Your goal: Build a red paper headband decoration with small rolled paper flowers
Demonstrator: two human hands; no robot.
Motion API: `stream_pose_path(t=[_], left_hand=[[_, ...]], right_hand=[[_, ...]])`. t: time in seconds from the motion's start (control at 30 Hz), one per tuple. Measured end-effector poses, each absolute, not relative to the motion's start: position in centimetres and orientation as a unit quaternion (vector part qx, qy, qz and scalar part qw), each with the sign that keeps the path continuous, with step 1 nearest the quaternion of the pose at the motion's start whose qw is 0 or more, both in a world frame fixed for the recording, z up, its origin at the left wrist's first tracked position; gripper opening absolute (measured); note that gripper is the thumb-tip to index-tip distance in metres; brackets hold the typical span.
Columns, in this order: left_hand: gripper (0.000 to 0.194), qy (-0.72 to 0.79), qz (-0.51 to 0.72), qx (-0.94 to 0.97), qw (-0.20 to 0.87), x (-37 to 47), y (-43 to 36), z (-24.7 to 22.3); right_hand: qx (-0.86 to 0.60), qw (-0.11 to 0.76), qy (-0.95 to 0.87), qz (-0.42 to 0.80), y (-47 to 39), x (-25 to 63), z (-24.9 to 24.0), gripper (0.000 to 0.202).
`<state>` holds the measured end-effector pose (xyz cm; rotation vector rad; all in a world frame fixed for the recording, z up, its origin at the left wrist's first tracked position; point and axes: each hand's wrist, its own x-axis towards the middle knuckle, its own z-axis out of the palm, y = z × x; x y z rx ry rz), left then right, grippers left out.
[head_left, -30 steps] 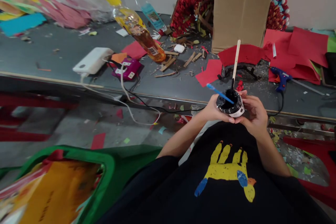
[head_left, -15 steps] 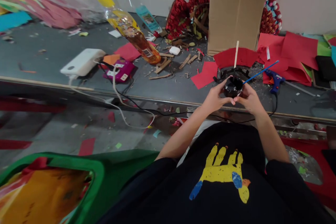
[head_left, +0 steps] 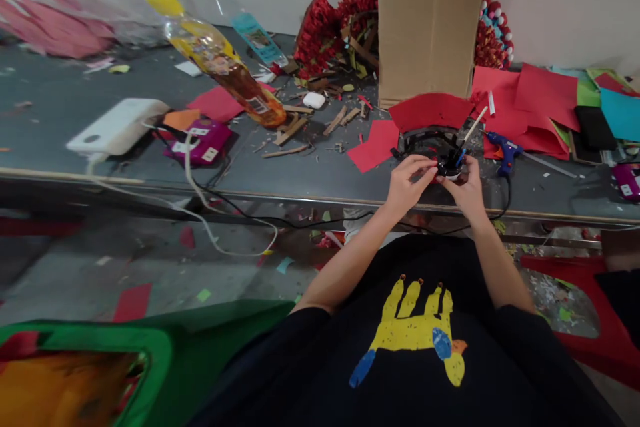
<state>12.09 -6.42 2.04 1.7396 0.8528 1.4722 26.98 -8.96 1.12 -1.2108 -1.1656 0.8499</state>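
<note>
Right of centre in the frame, both hands are in close on the black jar (head_left: 449, 170), which sits at the front of the grey surface (head_left: 310, 177). The right hand (head_left: 469, 192) curls around the jar's right side, thumb in front, fingers behind. The left hand (head_left: 407, 185) is narrow, thumb and fingertips nearly together at the jar's left edge; whether it grips anything there, one cannot tell. Out of the jar lean a pale stick (head_left: 475, 127) and a short blue one. Just behind lies a black curved piece (head_left: 434, 135); to the right, a blue glue gun (head_left: 506, 151).
</note>
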Motion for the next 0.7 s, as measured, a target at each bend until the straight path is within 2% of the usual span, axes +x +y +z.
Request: stream_pose_path(t=[0.7], left_hand=[[0.014,0.366,0.515,0.687,0.360,11.7,-6.4,4.4]], right_hand=[[-0.535,0.576,-0.501,0.362,-9.1,26.8,0.9,0.065]])
